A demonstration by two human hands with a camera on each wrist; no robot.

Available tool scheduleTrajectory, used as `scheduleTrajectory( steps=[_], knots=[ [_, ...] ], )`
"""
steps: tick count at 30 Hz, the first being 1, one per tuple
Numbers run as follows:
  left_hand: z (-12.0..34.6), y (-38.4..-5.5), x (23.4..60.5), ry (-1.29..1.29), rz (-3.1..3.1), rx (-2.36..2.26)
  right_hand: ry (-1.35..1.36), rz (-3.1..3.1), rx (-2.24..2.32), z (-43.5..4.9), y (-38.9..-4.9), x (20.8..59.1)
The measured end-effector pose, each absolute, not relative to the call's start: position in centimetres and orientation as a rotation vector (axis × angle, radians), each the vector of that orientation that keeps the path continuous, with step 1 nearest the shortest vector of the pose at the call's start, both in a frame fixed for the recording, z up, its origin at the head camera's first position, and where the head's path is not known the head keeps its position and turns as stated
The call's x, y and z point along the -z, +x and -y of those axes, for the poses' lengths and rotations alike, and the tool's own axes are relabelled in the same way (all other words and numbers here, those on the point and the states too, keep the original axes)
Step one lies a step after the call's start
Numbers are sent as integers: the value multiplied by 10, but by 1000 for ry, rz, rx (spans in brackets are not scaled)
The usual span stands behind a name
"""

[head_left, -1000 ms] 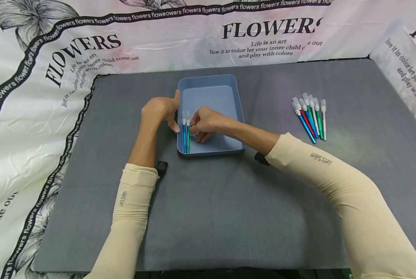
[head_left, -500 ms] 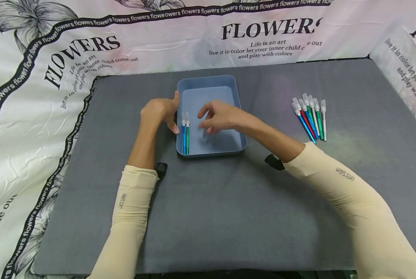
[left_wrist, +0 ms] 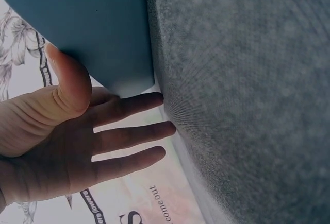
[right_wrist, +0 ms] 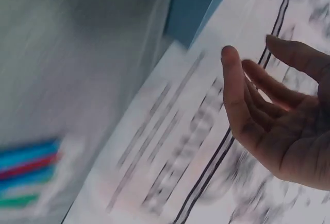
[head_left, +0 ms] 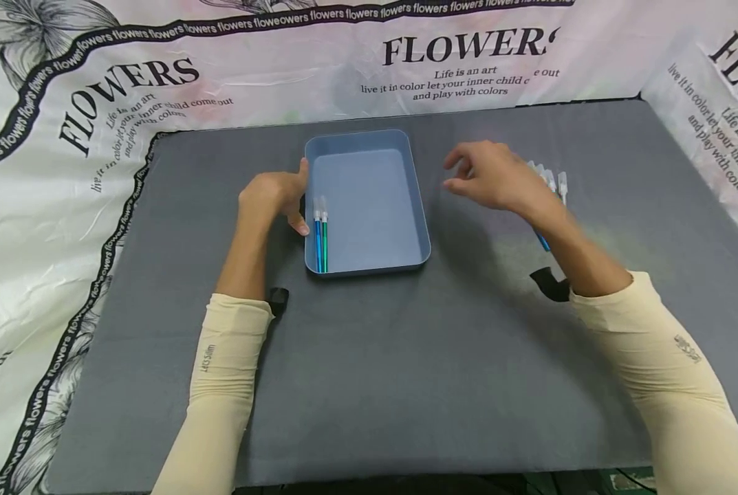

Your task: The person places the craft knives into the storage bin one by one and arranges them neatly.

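A blue-grey tray (head_left: 369,265) lies on the table. Along its left wall lie two capped pens, a blue pen (head_left: 318,240) and a green pen (head_left: 324,240). My left hand (head_left: 276,196) is at the tray's left side, thumb at the rim; in the left wrist view its fingers (left_wrist: 129,136) are straight beside the tray wall. My right hand (head_left: 495,175) hovers between the tray and a bunch of capped pens (head_left: 542,240), holding nothing, fingers loosely bent. My right arm hides most of that bunch; the right wrist view shows blurred blue, red and green barrels.
A grey cloth covers the table (head_left: 406,378). White flower-printed sheeting (head_left: 282,75) rises along the back and left edges and at the right corner. Black straps (head_left: 551,283) hang by both wrists.
My right hand has drawn away from the pens in the tray, its fingers loosening, and has moved right, past the tray's right edge. My left hand has stayed at the tray's side.
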State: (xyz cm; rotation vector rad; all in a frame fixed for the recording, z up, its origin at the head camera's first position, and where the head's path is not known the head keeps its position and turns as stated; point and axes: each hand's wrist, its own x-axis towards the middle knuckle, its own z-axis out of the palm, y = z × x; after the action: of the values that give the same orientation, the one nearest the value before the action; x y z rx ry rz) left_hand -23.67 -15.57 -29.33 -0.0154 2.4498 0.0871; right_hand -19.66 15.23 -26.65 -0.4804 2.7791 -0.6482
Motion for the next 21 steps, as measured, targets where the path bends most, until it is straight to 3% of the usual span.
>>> scheduleTrajectory(
  steps=[8,21],
  knots=[
    [161,-235,292,-25,-2471,-70,-302,-2821,346,-205,-205,272],
    [159,-235,293,-13,-2442,-86,-186,-2701,264,-240,-218,301]
  ],
)
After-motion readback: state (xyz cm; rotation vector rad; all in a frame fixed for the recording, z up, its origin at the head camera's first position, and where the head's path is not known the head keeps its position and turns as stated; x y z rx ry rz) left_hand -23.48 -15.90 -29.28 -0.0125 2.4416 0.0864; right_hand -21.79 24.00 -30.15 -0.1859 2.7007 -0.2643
